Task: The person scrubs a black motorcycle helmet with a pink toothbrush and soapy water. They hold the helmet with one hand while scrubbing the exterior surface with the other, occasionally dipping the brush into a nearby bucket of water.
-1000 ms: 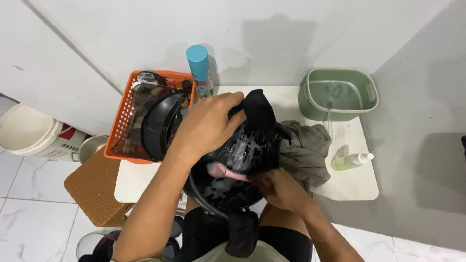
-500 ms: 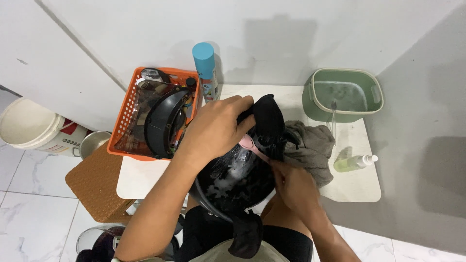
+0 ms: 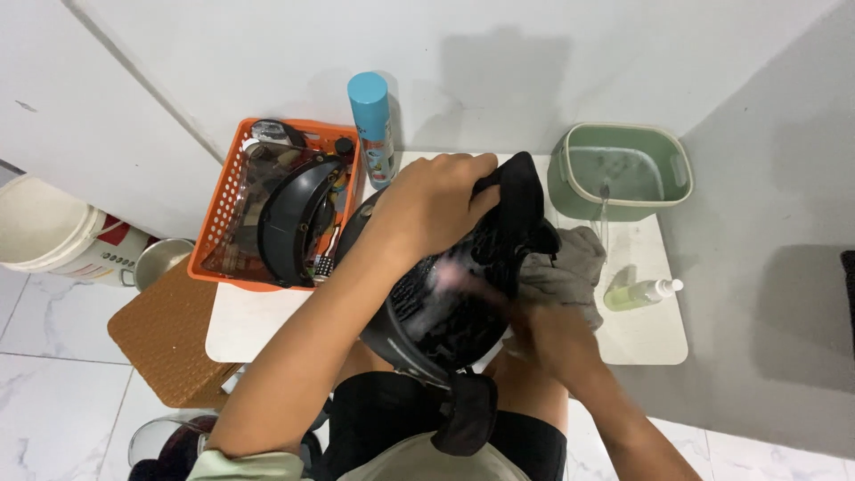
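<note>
A glossy black helmet (image 3: 445, 303), rounded and wet with suds, sits tilted over the person's lap at the near edge of the white table (image 3: 258, 325), its padded strap hanging down. The left hand (image 3: 427, 209) curls closed over the helmet's top rim, gripping it. The right hand (image 3: 543, 334) is blurred against the helmet's lower side beside a crumpled grey cloth (image 3: 565, 272); I cannot tell how far it is open. Farther off, a perforated orange basket (image 3: 227, 218) holds a curved dark visor (image 3: 289, 218). A clear pump bottle (image 3: 637, 292) lies at the right. At the wall stand 1 blue spray can (image 3: 372, 125) and a green tub (image 3: 619, 169).
</note>
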